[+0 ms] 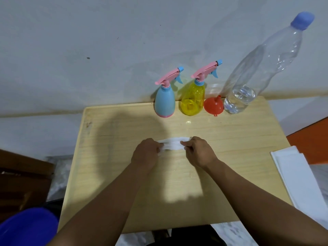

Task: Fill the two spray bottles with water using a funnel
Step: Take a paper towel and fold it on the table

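Left hand [146, 153] and right hand [199, 152] each pinch an end of a white cloth [173, 143], fingers closed on it, stretched between them over the table [106, 157]. Well beyond the hands, along the far edge: blue sprayer [165, 102], yellow sprayer [192, 100], orange funnel [213, 105] spout-up, water bottle [257, 71], side by side. All are capped.

Beyond your fingertips the table [110, 132] lies bare up to the back row, so you can reach forward freely. There the blue spray bottle [165, 102], yellow spray bottle [192, 100], red funnel [213, 105] and tall water bottle [257, 71] stand nearly touching against the wall, with no gap to slip between. Left of your left fingers is open board.
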